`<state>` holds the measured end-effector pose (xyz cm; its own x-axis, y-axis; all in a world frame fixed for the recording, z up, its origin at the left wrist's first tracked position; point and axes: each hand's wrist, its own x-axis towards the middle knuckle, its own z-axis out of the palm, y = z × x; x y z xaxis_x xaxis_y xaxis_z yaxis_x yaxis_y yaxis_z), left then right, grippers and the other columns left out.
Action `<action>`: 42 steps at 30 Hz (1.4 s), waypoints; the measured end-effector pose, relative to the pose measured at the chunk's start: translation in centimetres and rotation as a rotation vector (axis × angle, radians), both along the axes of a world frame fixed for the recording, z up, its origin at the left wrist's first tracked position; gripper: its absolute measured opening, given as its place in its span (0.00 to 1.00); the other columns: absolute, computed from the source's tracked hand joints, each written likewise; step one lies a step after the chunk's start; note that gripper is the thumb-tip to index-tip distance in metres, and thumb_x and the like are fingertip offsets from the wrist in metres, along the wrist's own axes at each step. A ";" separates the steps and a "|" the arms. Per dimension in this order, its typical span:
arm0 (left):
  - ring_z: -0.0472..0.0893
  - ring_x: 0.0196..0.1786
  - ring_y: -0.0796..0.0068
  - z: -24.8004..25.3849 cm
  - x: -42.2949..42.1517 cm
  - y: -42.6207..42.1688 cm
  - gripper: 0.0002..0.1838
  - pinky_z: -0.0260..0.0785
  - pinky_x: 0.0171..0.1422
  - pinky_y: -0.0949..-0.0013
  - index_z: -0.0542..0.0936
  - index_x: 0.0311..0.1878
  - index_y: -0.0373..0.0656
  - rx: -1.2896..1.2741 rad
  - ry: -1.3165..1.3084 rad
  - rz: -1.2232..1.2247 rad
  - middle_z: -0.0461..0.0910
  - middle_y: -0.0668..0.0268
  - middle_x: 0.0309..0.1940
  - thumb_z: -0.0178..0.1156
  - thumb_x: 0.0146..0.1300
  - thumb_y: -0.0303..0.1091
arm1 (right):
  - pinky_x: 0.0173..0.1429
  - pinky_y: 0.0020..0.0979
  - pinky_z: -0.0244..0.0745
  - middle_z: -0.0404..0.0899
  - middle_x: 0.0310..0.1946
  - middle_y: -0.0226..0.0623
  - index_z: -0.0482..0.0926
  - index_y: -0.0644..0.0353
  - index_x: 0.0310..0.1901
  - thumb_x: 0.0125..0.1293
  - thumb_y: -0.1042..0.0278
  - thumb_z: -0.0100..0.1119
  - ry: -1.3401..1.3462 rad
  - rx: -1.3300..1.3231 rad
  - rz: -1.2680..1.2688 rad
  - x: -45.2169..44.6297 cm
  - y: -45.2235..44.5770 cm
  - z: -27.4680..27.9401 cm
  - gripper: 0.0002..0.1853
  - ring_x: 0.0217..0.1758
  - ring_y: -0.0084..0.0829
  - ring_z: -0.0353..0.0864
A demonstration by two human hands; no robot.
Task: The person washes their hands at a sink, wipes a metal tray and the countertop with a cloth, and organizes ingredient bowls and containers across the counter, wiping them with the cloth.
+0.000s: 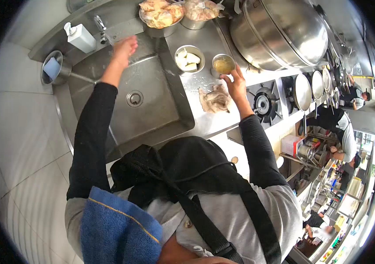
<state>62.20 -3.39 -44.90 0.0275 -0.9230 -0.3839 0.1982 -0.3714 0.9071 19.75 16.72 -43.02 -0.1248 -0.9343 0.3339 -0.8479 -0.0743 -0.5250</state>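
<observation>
Closest to me is the person's own body, a blue towel point(119, 226) over the left shoulder and a black apron point(183, 165) at the near edge of the sink and bench. Past that edge the sink point(141, 110) opens wide, its floor running back from the near rim, with the drain point(134, 98) near the middle. A strip of wet steel bench point(200, 121) lies between the sink's right rim and the stove point(263, 103), and there is room on it from its near edge up to a crumpled cloth point(215, 99).

Just beyond the cloth, the right hand point(235, 83) reaches in and grips a small metal cup point(223, 65) holding something yellowish, fingers and thumb at its side. The cup is on the right of the bench, close to the stove side. Just left of it, apart, is a metal bowl point(189, 60) of pale chunks, near the sink's right rim.

The left hand point(126, 47) is open with nothing in it, held over the far part of the sink near the faucet point(101, 31). Left of the faucet stands a white pump bottle point(81, 38); a metal pot point(56, 67) with a blue sponge point(52, 67) is at the sink's left edge.

Farther back, two bagged bowls point(161, 17) crowd the bench's far edge, and a large steel vessel point(280, 33) stands to the right. Off beyond the pans point(302, 92), co-workers point(343, 127) are about.
</observation>
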 end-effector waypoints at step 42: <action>0.79 0.55 0.52 12.5 -2.2 17.6 0.35 0.72 0.59 0.56 0.78 0.55 0.37 -1.063 -0.823 -0.833 0.78 0.54 0.54 0.68 0.55 0.58 | 0.43 0.33 0.79 0.82 0.43 0.38 0.79 0.64 0.40 0.55 0.65 0.75 -0.291 0.280 0.783 17.2 -2.9 11.5 0.16 0.37 0.32 0.82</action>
<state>59.98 14.20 -32.43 -0.7374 -0.6123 0.2852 -0.3865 0.7288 0.5652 36.96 13.85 -31.49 0.5412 -0.8301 0.1342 -0.4373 -0.4142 -0.7983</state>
